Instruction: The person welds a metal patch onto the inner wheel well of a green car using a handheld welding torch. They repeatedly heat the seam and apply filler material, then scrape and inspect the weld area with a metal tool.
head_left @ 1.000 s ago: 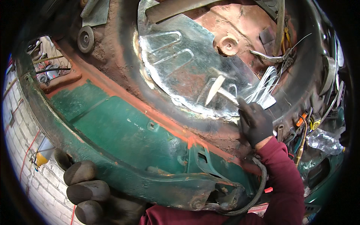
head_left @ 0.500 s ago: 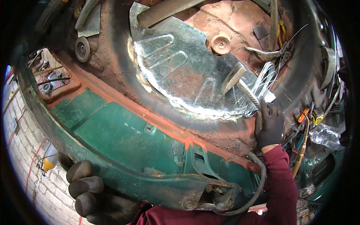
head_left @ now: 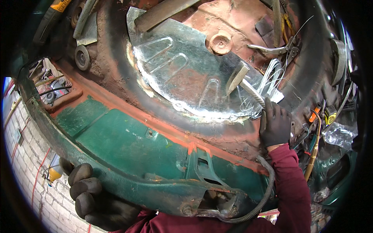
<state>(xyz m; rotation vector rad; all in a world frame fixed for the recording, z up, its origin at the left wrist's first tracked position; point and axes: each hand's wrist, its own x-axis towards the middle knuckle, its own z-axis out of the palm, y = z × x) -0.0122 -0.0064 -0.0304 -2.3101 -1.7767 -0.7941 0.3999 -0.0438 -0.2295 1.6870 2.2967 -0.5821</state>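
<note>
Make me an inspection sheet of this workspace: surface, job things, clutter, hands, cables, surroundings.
Surface: green panel, with reddish paint along its inner edge and scuffs.
Job's things: shiny metal sheet, pale and rough along its curved edge; hammer over it, contact unclear.
Clutter: loose wire coil partly over the sheet; silver pliers beyond; crumpled clear plastic at far right.
Hands: right hand, gloved, grips the hammer's handle; left hand, gloved, fingers bent by the panel's outer rim, hold unclear.
Cables: dark ribbed hose over the panel's right end.
Surroundings: pale brick wall at left.
</note>
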